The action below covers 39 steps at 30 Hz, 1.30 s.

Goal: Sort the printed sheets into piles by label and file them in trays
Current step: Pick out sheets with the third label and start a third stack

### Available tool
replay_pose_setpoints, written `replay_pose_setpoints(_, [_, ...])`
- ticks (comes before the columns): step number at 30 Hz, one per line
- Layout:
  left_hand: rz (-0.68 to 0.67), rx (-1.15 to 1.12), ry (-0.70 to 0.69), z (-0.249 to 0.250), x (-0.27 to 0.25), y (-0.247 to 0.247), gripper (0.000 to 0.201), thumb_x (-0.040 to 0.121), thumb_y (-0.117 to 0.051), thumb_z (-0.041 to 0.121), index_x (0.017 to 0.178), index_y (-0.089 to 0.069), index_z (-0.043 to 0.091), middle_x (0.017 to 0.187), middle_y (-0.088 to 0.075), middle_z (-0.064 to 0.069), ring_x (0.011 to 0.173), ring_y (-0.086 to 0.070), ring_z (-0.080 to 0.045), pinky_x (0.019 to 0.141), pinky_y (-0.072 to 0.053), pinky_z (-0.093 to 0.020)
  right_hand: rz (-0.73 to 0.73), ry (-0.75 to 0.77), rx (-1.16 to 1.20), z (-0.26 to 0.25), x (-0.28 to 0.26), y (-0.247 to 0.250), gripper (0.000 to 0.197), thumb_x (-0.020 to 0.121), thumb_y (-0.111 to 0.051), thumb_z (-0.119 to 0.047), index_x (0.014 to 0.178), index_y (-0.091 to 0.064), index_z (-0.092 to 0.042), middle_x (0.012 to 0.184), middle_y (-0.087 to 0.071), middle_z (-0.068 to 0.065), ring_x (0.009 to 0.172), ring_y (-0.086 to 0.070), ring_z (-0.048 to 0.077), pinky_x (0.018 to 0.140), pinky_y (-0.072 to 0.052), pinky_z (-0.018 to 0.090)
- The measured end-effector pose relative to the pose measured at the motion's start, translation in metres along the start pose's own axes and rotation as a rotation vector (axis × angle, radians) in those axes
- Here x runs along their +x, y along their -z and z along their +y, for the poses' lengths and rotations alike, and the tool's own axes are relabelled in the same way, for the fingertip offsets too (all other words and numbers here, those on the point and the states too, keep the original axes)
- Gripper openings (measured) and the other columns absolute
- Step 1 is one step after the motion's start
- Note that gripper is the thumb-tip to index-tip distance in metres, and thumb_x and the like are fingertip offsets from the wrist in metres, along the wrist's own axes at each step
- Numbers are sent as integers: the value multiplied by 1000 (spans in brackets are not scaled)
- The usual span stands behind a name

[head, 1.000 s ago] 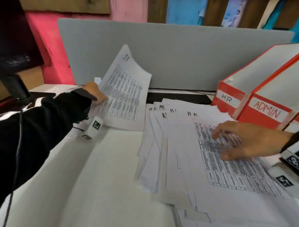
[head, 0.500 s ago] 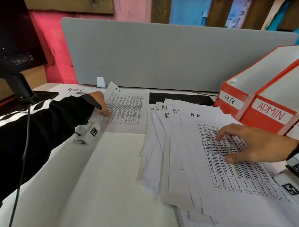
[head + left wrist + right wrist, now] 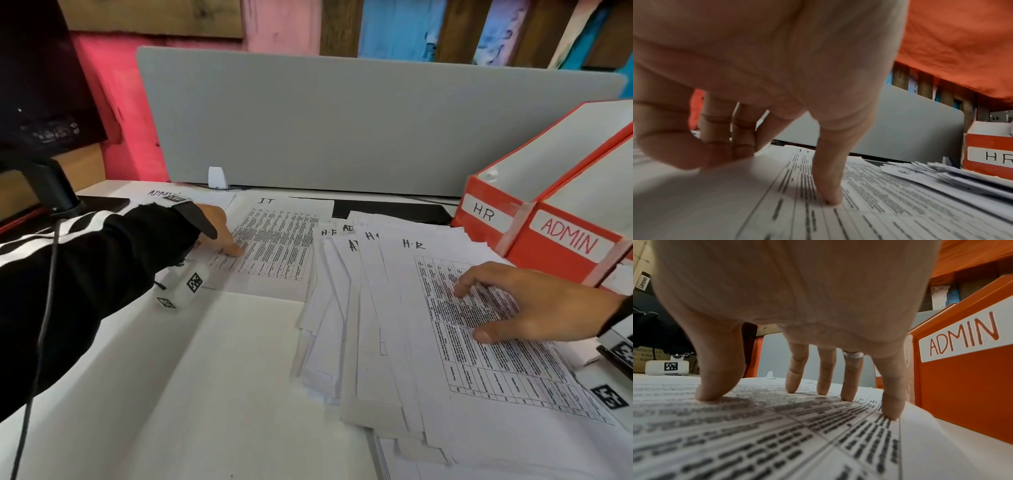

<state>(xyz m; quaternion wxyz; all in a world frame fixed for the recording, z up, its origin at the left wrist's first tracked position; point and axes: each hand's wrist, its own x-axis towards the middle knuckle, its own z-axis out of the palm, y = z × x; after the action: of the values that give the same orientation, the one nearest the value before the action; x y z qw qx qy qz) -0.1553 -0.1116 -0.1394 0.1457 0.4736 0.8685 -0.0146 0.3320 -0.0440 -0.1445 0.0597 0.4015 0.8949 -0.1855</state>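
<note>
A printed sheet marked IT (image 3: 274, 246) lies flat on the white desk, beside a sheet marked ADMIN (image 3: 205, 198) at the far left. My left hand (image 3: 222, 236) rests on the IT sheet's left part; in the left wrist view the thumb (image 3: 828, 186) presses straight down on the IT sheet (image 3: 879, 211). A fanned pile of sheets (image 3: 349, 325) lies to the right, topped by a sheet marked H.R (image 3: 496, 370). My right hand (image 3: 472, 311) is spread on it, fingertips (image 3: 891, 410) pressing the print. Orange trays labelled HR (image 3: 486, 219) and ADMIN (image 3: 565, 246) stand at the right.
A grey divider panel (image 3: 342, 120) closes off the back of the desk. A black monitor (image 3: 41, 85) on its stand (image 3: 51, 185) sits at the far left. A dark flat strip (image 3: 394, 209) lies behind the pile. Bare desk (image 3: 171, 394) spreads front left.
The IT sheet, held raised and curved by my left hand a second ago, now lies flat on the desk under that hand. My right hand stayed on the H.R sheet.
</note>
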Motion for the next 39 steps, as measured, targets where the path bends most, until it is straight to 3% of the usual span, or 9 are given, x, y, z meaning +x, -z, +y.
replay_pose_setpoints(4, [113, 207, -39, 10, -14, 10, 50, 79, -79, 54, 74, -58, 9, 80, -62, -3, 68, -57, -17, 57, -45, -25, -4, 6, -3, -2, -1, 0, 75, 55, -72, -88, 121, -47, -62, 136, -48, -31, 128, -49, 3, 113, -42, 41])
replay_pose_setpoints(7, [223, 326, -247, 26, -16, 4, 86, 72, -72, 74, 130, -59, 11, 136, -56, -7, 126, -54, -24, 107, -44, -34, -6, 2, -5, -2, 0, 1, 74, 57, -73, -87, 121, -47, -61, 136, -49, -31, 128, -49, 3, 113, -42, 41])
replay_pose_setpoints(11, [-167, 124, -540, 48, -25, -7, 126, 46, -75, 85, 155, -29, 42, 163, -19, 11, 152, -19, -13, 126, -14, -35, -4, 3, -7, -1, 0, 1, 73, 57, -74, -85, 121, -48, -61, 136, -48, -30, 128, -49, 3, 113, -42, 42])
replay_pose_setpoints(18, [-196, 264, -450, 55, -16, -12, 112, 69, -76, 70, 159, -20, 36, 166, -16, 5, 153, -17, -18, 125, -13, -37, 7, -6, -3, 0, 1, -2, 74, 56, -73, -85, 121, -48, -60, 137, -48, -30, 129, -48, 4, 114, -42, 41])
replay_pose_setpoints(26, [-123, 222, -481, 56, -13, -6, 114, 63, -74, 78, 157, -30, 31, 163, -27, 4, 149, -27, -18, 124, -20, -38, -42, -13, -47, -4, 1, 5, 72, 56, -73, -85, 118, -47, -62, 137, -47, -28, 128, -49, 5, 112, -43, 41])
replay_pose_setpoints(29, [114, 70, -575, 77, -23, 7, 83, 77, -73, 66, 144, -51, 24, 148, -49, 0, 131, -50, -20, 109, -38, -29, -65, -40, -103, -18, 2, 17, 62, 63, -80, -78, 116, -55, -56, 132, -52, -27, 125, -51, 4, 108, -47, 42])
replay_pose_setpoints(32, [225, -54, -680, 120, -36, 5, 59, 80, -73, 62, 125, -64, 25, 123, -65, 5, 96, -61, -13, 84, -42, -24, 108, -6, -61, -40, 17, 36, 43, 74, -82, -59, 110, -63, -42, 119, -61, -23, 112, -59, 3, 95, -53, 39])
replay_pose_setpoints(36, [155, 105, -696, 177, -40, -12, 78, 78, -71, 68, 135, -59, 17, 129, -64, -1, 114, -61, -22, 98, -45, -28, 264, 4, -81, -50, 65, 53, 33, 81, -84, -42, 104, -70, -24, 104, -71, -12, 97, -69, 14, 89, -55, 34])
replay_pose_setpoints(39, [64, 207, -627, 197, -28, -15, 87, 73, -72, 74, 128, -64, 7, 128, -65, -7, 115, -62, -28, 102, -48, -34, 216, -66, -202, -48, 96, 51, 43, 80, -84, -47, 113, -70, -22, 114, -70, -5, 107, -67, 19, 94, -52, 31])
